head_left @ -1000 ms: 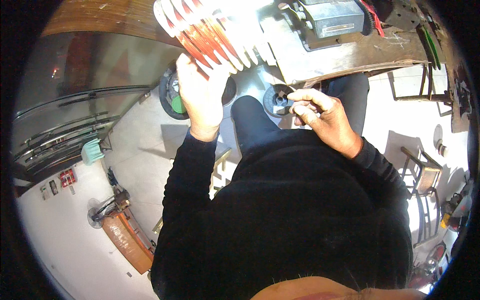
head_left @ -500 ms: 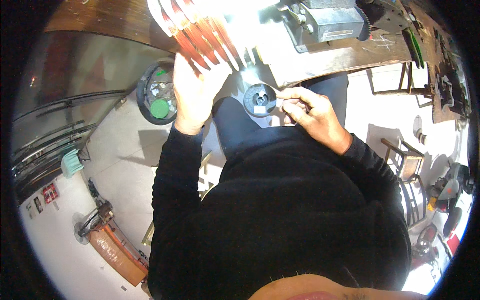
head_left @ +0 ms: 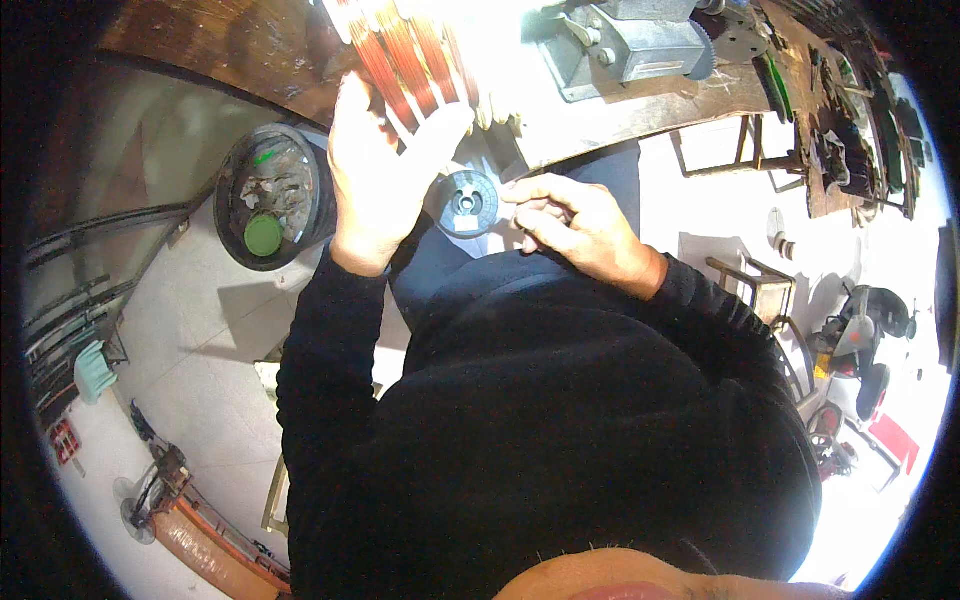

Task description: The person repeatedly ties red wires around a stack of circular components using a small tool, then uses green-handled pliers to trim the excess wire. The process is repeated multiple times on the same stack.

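Observation:
Bundles of copper wire (head_left: 395, 62) in pale grooved holders stand at the top centre, partly washed out by glare. My left hand (head_left: 380, 175) is closed at their near edge, with the thumb across the front and the fingers on the left side. Above my lap is a black round spool (head_left: 470, 204), its flat end with a centre hole and a pale label facing up. My right hand (head_left: 585, 232) is in a pinch, with fingertips on the spool's right rim. Glare hides any fine wire between the two.
A grey metal machine (head_left: 640, 48) with a toothed wheel sits on the worn wooden bench (head_left: 690, 105). On the floor at left stands a round bin (head_left: 228, 225) with scraps and a green lid. A wooden stool (head_left: 765, 290) is at right, an orange-brown bench (head_left: 205, 545) at lower left.
The whole view has shifted, so the floor things and spool appear farther left. My left hand's fingers now show more at the coils' left side. The right hand keeps its pinch beside the spool.

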The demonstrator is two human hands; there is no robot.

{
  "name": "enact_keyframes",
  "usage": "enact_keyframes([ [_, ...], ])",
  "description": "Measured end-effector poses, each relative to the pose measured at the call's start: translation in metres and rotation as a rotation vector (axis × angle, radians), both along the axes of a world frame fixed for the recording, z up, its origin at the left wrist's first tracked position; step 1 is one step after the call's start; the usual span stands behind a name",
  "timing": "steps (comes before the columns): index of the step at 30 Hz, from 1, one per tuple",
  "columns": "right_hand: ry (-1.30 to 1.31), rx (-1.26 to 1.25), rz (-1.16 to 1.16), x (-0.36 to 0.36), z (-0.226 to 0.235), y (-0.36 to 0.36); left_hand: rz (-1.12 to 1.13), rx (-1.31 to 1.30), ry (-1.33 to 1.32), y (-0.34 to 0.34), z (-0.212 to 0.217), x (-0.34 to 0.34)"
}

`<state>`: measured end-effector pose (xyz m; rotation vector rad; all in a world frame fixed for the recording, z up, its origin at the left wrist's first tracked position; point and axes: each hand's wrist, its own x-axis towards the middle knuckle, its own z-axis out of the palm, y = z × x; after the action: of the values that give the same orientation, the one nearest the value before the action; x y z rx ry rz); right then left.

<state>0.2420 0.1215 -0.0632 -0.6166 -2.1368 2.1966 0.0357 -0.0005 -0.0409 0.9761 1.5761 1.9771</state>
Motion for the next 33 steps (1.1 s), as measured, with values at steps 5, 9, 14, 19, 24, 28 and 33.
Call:
enact_keyframes([
  [5, 0.027, -0.018, 0.028, -0.007, -0.003, -0.007, 0.020, -0.021, -0.035, -0.002, 0.006, 0.005],
  [9, 0.068, -0.026, 0.071, -0.013, -0.008, -0.004, 0.005, -0.030, -0.086, -0.001, 0.008, 0.006],
  [14, 0.136, -0.092, 0.094, -0.018, -0.016, 0.003, 0.136, -0.038, -0.042, 0.002, 0.008, 0.012],
  [19, 0.111, -0.154, 0.100, -0.012, -0.022, 0.021, 0.075, 0.042, -0.150, -0.001, -0.007, 0.015],
  [24, 0.185, -0.106, 0.059, 0.000, -0.024, 0.040, 0.251, 0.020, 0.106, -0.009, -0.037, 0.004],
  [28, 0.232, -0.160, 0.013, 0.015, -0.028, 0.056, 0.504, -0.252, 1.350, -0.009, -0.039, -0.006],
  [33, 0.257, -0.079, 0.032, 0.037, -0.025, 0.074, 0.245, 0.154, -0.042, 0.018, -0.023, 0.020],
])
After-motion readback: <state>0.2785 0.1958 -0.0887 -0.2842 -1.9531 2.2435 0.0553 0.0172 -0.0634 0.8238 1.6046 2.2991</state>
